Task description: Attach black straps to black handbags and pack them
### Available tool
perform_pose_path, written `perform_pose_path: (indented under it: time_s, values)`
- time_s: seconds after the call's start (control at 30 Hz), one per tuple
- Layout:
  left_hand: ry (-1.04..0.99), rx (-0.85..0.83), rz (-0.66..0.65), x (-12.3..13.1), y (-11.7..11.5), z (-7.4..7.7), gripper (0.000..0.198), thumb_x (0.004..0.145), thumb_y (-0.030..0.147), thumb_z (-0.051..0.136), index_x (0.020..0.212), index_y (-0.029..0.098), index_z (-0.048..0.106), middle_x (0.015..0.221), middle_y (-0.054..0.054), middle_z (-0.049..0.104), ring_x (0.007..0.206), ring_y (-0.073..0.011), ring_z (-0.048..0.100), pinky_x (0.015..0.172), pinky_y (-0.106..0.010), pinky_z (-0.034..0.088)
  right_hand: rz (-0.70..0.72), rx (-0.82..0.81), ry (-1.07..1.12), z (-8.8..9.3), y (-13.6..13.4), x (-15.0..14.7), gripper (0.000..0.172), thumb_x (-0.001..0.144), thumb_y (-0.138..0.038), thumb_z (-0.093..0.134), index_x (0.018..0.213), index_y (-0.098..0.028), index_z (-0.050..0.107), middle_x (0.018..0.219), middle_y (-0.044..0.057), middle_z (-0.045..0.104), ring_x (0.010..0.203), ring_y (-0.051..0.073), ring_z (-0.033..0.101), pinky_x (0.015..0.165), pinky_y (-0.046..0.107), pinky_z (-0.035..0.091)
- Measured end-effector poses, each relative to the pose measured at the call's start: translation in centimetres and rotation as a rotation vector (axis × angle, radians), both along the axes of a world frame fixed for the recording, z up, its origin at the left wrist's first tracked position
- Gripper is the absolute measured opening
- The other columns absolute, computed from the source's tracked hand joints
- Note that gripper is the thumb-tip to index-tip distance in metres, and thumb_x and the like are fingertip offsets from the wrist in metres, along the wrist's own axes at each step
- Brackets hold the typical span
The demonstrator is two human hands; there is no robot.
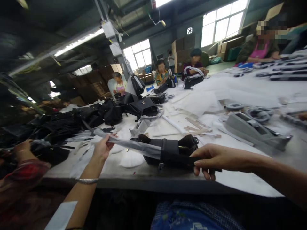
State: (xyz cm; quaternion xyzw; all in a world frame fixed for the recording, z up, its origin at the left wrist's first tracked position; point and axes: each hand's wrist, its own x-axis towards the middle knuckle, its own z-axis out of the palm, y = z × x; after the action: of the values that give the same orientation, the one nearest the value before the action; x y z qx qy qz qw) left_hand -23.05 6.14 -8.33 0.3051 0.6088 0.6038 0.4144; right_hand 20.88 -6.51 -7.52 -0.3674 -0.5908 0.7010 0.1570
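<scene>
A black strap partly sleeved in translucent plastic film (141,148) is stretched between my two hands, low over the near table edge. My left hand (104,148), with a bracelet at the wrist, pinches the filmed part, and the strap's dark end sticks out beyond it to the upper left. Near the bare black end, my right hand (211,159) has its thumb and fingers closed on the strap. Just behind the strap lies a black bag (171,145) on its side, partly covered by the strap; a small metal fitting (161,166) shows at its front.
Black bags (144,107) are heaped at the left and middle of the white-covered table (251,183). A grey tape dispenser (257,129) stands at the right, near cardboard strips (199,127) and tape rolls (257,114). A co-worker's hand (22,148) is close at the left; other people sit across.
</scene>
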Motion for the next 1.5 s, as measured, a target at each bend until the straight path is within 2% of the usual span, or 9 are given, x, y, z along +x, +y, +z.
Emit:
perform_pose_path:
  time_s: [0.13,0.23,0.33,0.4,0.5,0.7,1.0,1.17,1.5]
  values:
    - [0.146,-0.261,-0.057,-1.4,-0.1,-2.0,0.021,0.091,0.022,0.057,0.074,0.011,0.064,0.062,-0.007,0.07,0.053,-0.0162,0.066,0.049,-0.022,0.05,-0.126,-0.033,-0.004,-1.7,-1.1,1.3,0.038,0.085,-0.048,0.068,0.094,-0.011,0.072,0.092,0.01,0.073,0.067,0.01,0.065,0.061,0.02,0.053]
    - [0.648,-0.402,-0.179,-1.3,-1.1,-0.8,0.036,0.083,0.041,0.066,0.059,0.014,0.064,0.05,-0.007,0.064,0.046,-0.0208,0.061,0.041,-0.024,0.037,-0.196,-0.071,0.077,-2.8,-1.6,1.5,0.038,0.086,-0.047,0.068,0.093,-0.01,0.071,0.088,0.009,0.072,0.064,0.009,0.064,0.059,0.019,0.052]
    - [1.357,-0.117,-0.082,1.6,-3.7,1.2,0.035,0.085,0.048,0.061,0.067,0.019,0.068,0.056,-0.004,0.065,0.056,-0.0225,0.062,0.048,-0.026,0.039,-0.217,-0.117,0.188,-3.6,-1.8,1.3,0.036,0.086,-0.045,0.068,0.09,-0.009,0.071,0.079,0.006,0.07,0.059,0.008,0.062,0.056,0.018,0.051]
    - [1.428,0.235,-0.049,4.9,-5.9,2.2,0.027,0.09,0.043,0.056,0.088,0.021,0.071,0.072,-0.004,0.071,0.068,-0.0219,0.067,0.061,-0.028,0.047,-0.222,-0.135,0.242,-3.8,-1.8,1.0,0.034,0.086,-0.043,0.069,0.088,-0.009,0.071,0.078,0.005,0.07,0.056,0.007,0.06,0.054,0.017,0.05]
    - [1.353,0.615,-0.507,10.0,-8.2,2.9,0.028,0.094,0.036,0.053,0.116,0.025,0.066,0.115,-0.007,0.071,0.105,-0.0235,0.066,0.093,-0.035,0.051,-0.225,-0.137,0.257,-3.7,-1.8,0.5,0.036,0.085,-0.045,0.07,0.088,-0.009,0.071,0.085,0.007,0.071,0.056,0.007,0.06,0.054,0.017,0.05]
    - [1.365,0.617,-1.098,13.8,-8.8,2.2,0.035,0.093,0.036,0.057,0.126,0.026,0.061,0.123,-0.007,0.069,0.113,-0.0221,0.065,0.103,-0.041,0.049,-0.227,-0.073,0.196,-3.0,-1.9,0.2,0.039,0.084,-0.049,0.069,0.09,-0.011,0.071,0.078,0.006,0.07,0.058,0.009,0.062,0.057,0.02,0.052]
    - [1.327,0.529,-0.922,12.4,-10.2,-0.6,0.025,0.081,0.027,0.073,0.105,0.023,0.066,0.101,-0.007,0.071,0.095,-0.0211,0.067,0.081,-0.033,0.058,-0.234,-0.077,0.129,-4.2,-2.4,0.2,0.041,0.086,-0.05,0.066,0.099,-0.012,0.072,0.087,0.008,0.073,0.059,0.01,0.062,0.058,0.022,0.052]
    - [1.358,0.709,-0.932,12.2,-10.5,-1.4,0.003,0.087,0.018,0.063,0.09,0.019,0.063,0.102,-0.008,0.073,0.093,-0.0195,0.069,0.079,-0.031,0.059,-0.358,0.357,-0.101,-4.1,-3.2,0.2,0.036,0.09,-0.047,0.062,0.114,-0.023,0.073,0.101,0.008,0.073,0.088,0.021,0.068,0.082,0.033,0.055]
    - [1.564,1.063,-0.771,10.7,-11.6,-1.3,0.048,0.091,0.008,0.057,0.137,0.02,0.053,0.119,-0.01,0.072,0.1,-0.021,0.071,0.085,-0.034,0.061,-0.562,0.495,-0.257,-4.6,-5.5,-1.2,0.037,0.089,-0.045,0.062,0.123,-0.032,0.068,0.124,0.005,0.068,0.116,0.028,0.061,0.104,0.042,0.047]
